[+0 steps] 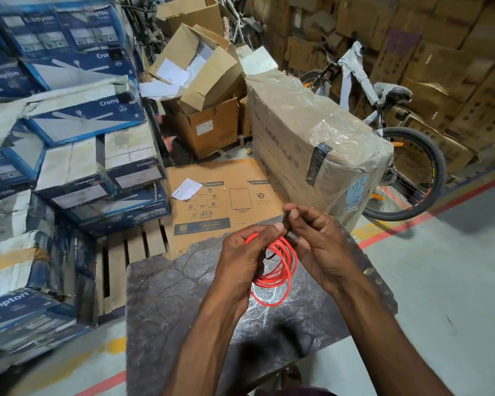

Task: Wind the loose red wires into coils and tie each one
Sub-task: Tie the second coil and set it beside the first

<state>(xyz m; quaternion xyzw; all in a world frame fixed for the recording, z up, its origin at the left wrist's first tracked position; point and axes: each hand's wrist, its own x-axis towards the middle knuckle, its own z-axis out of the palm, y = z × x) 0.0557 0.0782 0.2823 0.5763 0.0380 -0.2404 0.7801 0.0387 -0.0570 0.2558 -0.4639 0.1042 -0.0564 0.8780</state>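
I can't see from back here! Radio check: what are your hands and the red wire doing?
Left hand grips red wire coil. Right hand pinches a dark strip at coil's top. Coil held over grey slab, nothing blocking.

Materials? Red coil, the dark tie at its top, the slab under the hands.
Red coil: plastic-insulated wire, smooth, slightly glossy, even bright colour.
Dark tie: thin, black, maybe plastic or coated wire; too small to tell.
Slab: looks like stone, matte grey, veined.

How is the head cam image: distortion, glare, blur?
Head view: wide-angle bending, blue boxes lean at the left edge; left hand, right hand and coil sharp; glare on the wrapped box plastic; soft dark shadow on the table below the arms.
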